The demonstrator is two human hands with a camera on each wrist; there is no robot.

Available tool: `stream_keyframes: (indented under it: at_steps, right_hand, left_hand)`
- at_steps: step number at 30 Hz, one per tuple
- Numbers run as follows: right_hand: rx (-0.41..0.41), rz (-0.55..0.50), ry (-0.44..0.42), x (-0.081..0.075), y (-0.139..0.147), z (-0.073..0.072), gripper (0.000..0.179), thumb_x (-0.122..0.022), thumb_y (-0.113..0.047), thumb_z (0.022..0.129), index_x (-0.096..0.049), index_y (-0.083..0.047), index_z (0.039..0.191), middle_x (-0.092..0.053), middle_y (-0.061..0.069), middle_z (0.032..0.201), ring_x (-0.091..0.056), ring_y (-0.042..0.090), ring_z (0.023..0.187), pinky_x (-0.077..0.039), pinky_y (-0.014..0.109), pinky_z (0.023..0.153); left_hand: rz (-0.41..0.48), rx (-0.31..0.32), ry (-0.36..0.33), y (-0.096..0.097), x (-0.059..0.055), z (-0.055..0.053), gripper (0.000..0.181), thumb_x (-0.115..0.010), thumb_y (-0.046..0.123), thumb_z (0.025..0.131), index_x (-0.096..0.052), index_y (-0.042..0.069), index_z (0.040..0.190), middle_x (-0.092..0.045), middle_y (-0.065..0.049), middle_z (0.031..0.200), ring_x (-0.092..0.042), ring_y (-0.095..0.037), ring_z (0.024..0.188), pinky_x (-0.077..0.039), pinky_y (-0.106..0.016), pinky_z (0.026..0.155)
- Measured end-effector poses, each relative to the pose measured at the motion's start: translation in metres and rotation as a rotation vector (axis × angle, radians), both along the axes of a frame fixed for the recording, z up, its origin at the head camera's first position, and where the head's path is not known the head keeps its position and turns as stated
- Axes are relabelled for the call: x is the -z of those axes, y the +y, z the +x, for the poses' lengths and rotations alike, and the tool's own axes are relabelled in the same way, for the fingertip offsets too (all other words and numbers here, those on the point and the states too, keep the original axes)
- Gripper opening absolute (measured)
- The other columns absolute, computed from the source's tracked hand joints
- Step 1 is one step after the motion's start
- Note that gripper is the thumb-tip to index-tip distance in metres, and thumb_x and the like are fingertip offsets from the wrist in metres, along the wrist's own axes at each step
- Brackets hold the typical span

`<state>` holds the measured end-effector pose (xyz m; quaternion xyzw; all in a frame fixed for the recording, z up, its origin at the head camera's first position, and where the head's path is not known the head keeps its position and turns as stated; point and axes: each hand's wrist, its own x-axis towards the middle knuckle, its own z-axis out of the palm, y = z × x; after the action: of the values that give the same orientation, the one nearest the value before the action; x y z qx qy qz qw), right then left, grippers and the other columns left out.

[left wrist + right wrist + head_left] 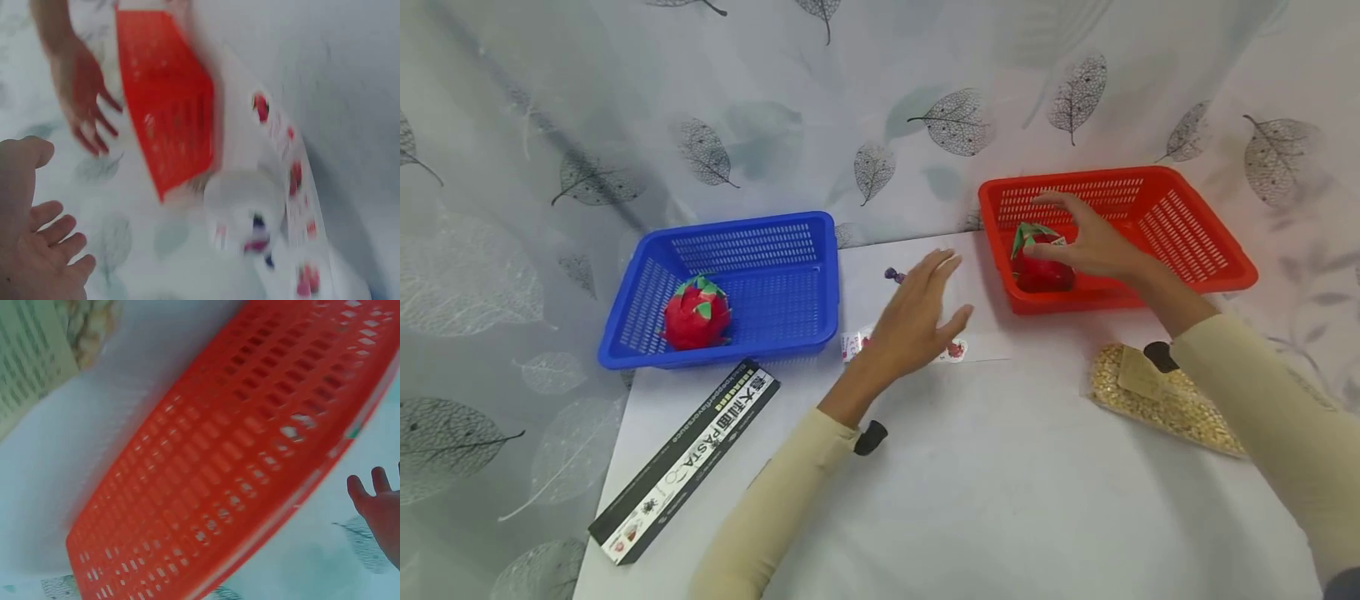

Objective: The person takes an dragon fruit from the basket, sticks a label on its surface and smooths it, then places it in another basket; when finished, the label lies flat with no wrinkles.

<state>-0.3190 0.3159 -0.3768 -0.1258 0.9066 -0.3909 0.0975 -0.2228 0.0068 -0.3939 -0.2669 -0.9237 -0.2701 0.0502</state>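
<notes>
From here, a pasta box [685,462] lies left, a bag of kernels [1172,404] right. Past them the left hand [913,321] hovers, spread and holding nothing; the right hand [1093,242], fingers apart, hangs over a dragon fruit [1041,273] in the red basket [1195,229], contact unclear. Leaf-patterned cloth [820,125] hangs behind.
</notes>
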Motion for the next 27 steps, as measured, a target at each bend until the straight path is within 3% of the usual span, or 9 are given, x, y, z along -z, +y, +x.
stream_keyframes:
  at_steps: [2, 3, 6, 8, 10, 14, 17, 19, 27]
  right_hand:
    - [0.004, -0.026, 0.052, -0.009, -0.006, 0.011, 0.086, -0.077, -0.036, 0.097, -0.029, -0.018, 0.166, -0.025, 0.015, 0.173, -0.02, 0.045, 0.158, -0.026, 0.078, 0.118]
    - [0.004, -0.028, 0.072, -0.012, -0.009, 0.017, 0.083, -0.076, -0.035, 0.097, -0.032, -0.018, 0.165, -0.029, 0.014, 0.171, -0.025, 0.044, 0.156, -0.035, 0.072, 0.116]
    - [-0.013, -0.044, 0.138, -0.017, -0.023, 0.036, 0.072, -0.076, -0.027, 0.098, -0.041, -0.017, 0.16, -0.043, 0.012, 0.159, -0.039, 0.043, 0.143, -0.054, 0.04, 0.101]
    - [-0.03, -0.059, 0.184, -0.016, -0.034, 0.047, 0.066, -0.077, -0.021, 0.097, -0.046, -0.015, 0.156, -0.05, 0.011, 0.152, -0.045, 0.04, 0.136, -0.051, 0.02, 0.091]
    - [-0.062, -0.077, 0.253, -0.012, -0.048, 0.056, 0.062, -0.078, -0.013, 0.095, -0.051, -0.011, 0.151, -0.054, 0.012, 0.147, -0.049, 0.036, 0.133, -0.046, 0.011, 0.088]
    - [-0.113, -0.082, 0.329, -0.002, -0.079, 0.073, 0.061, -0.081, -0.009, 0.091, -0.055, -0.007, 0.147, -0.057, 0.013, 0.146, -0.052, 0.031, 0.134, -0.051, 0.03, 0.103]
    - [-0.147, -0.096, 0.313, 0.011, -0.103, 0.081, 0.062, -0.082, -0.014, 0.091, -0.055, -0.008, 0.147, -0.057, 0.012, 0.148, -0.053, 0.031, 0.137, -0.052, 0.054, 0.109]
    - [-0.176, -0.118, 0.286, 0.021, -0.118, 0.085, 0.063, -0.082, -0.016, 0.091, -0.054, -0.007, 0.147, -0.057, 0.013, 0.148, -0.053, 0.033, 0.138, -0.05, 0.062, 0.111]
    - [-0.232, -0.234, 0.185, 0.057, -0.185, 0.093, 0.059, -0.073, -0.016, 0.099, -0.048, -0.004, 0.152, -0.051, 0.016, 0.153, -0.049, 0.038, 0.142, -0.046, 0.063, 0.114]
  left_hand:
    - [0.05, -0.038, 0.034, -0.027, -0.008, 0.008, 0.066, -0.064, 0.031, 0.106, -0.037, 0.01, 0.163, -0.035, -0.005, 0.17, -0.029, -0.02, 0.16, -0.024, -0.035, 0.131]
    - [0.076, -0.058, 0.045, -0.04, -0.012, 0.012, 0.064, -0.064, 0.03, 0.106, -0.04, 0.01, 0.162, -0.037, -0.006, 0.169, -0.03, -0.021, 0.159, -0.025, -0.037, 0.131]
    - [0.134, -0.127, 0.051, -0.074, -0.018, 0.023, 0.059, -0.063, 0.028, 0.106, -0.044, 0.01, 0.16, -0.039, -0.006, 0.168, -0.033, -0.023, 0.158, -0.029, -0.043, 0.13]
    - [0.157, -0.161, 0.043, -0.092, -0.018, 0.029, 0.058, -0.062, 0.026, 0.107, -0.044, 0.01, 0.159, -0.04, -0.006, 0.167, -0.034, -0.024, 0.157, -0.031, -0.047, 0.129]
    - [0.175, -0.188, 0.026, -0.105, -0.016, 0.035, 0.057, -0.062, 0.026, 0.107, -0.045, 0.01, 0.159, -0.041, -0.006, 0.166, -0.035, -0.024, 0.157, -0.032, -0.049, 0.128]
    - [0.188, -0.222, 0.001, -0.121, -0.007, 0.046, 0.055, -0.063, 0.025, 0.107, -0.048, 0.01, 0.157, -0.044, -0.007, 0.164, -0.037, -0.025, 0.155, -0.034, -0.051, 0.127]
    - [0.188, -0.235, 0.006, -0.129, 0.003, 0.056, 0.053, -0.064, 0.024, 0.106, -0.051, 0.009, 0.155, -0.047, -0.008, 0.162, -0.04, -0.026, 0.153, -0.035, -0.051, 0.126]
    - [0.179, -0.244, 0.01, -0.135, 0.01, 0.063, 0.052, -0.064, 0.024, 0.106, -0.052, 0.008, 0.153, -0.049, -0.009, 0.161, -0.041, -0.027, 0.152, -0.035, -0.05, 0.126]
    - [0.128, -0.368, 0.037, -0.167, 0.022, 0.084, 0.051, -0.066, 0.023, 0.105, -0.054, 0.009, 0.152, -0.051, -0.009, 0.158, -0.043, -0.029, 0.15, -0.033, -0.052, 0.126]
